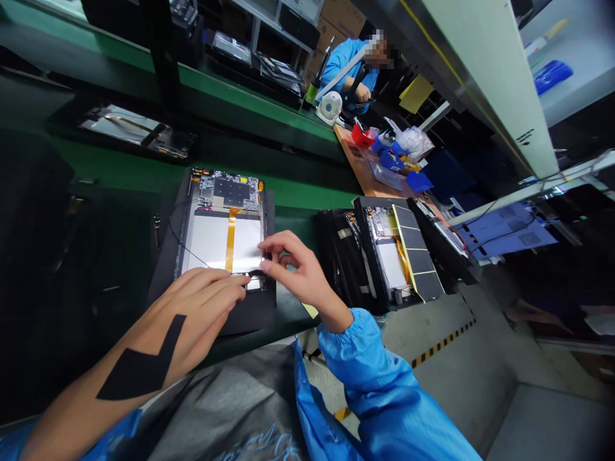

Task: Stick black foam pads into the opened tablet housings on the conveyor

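One open tablet lies under the fingers.

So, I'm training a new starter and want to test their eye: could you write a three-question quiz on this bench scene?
1. True or false: an orange strip crosses the white panel between the hands and the circuit board.
2. The small fan is: A, red; B, white; C, black.
3. Fill in: the right hand has its fingers at the panel's ____ side.
Key: 1 true; 2 B; 3 right.
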The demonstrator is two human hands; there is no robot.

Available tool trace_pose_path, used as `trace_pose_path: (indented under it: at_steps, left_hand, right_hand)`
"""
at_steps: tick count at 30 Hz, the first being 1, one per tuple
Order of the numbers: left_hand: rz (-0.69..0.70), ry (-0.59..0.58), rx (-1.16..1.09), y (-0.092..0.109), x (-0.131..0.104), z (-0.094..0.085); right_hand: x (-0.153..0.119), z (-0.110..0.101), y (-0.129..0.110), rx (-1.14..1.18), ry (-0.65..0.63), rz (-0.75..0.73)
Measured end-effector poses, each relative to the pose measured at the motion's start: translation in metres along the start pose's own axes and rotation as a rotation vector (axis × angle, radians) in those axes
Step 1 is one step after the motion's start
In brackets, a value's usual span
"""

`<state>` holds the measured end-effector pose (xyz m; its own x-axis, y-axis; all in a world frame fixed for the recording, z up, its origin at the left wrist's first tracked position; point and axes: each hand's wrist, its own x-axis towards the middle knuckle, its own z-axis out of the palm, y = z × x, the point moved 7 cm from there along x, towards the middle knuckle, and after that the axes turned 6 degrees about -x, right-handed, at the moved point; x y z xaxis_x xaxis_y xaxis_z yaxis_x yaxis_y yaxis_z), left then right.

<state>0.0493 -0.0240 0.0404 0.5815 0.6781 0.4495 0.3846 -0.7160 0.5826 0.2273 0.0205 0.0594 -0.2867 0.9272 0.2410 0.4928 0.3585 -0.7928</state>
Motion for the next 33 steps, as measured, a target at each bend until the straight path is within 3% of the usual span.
trace_pose_path:
  at_steps: [2, 4, 11, 17, 24, 29, 33]
  left_hand:
    - [-0.002, 0.004, -0.014, 0.000, 0.000, -0.001]
    - [0.009, 0.005, -0.019, 0.000, 0.001, -0.001]
    - [0.092, -0.008, 0.180, 0.005, 0.010, 0.001]
    - [0.258, -0.009, 0.445, 0.010, 0.021, 0.004]
    - [0.244, -0.023, 0.295, -0.006, 0.025, -0.001]
    - [0.233, -0.080, 0.244, -0.011, 0.032, 0.001]
    - [0.163, -0.068, 0.170, -0.020, 0.032, -0.002]
  right_hand:
    - [-0.010, -0.012, -0.001, 0.024, 0.129, -0.048]
    - [-0.023, -0.017, -0.005, -0.032, 0.175, -0.118]
    - [-0.043, 0.008, -0.013, -0.471, 0.034, -0.372]
    - [-0.042, 0.010, -0.013, -0.485, 0.031, -0.451]
    - [-0.050, 0.015, -0.009, -0.524, -0.046, -0.417]
    - [-0.048, 0.013, -0.006, -0.513, 0.013, -0.487]
    - [-0.048, 0.015, 0.004, -0.474, -0.023, -0.448]
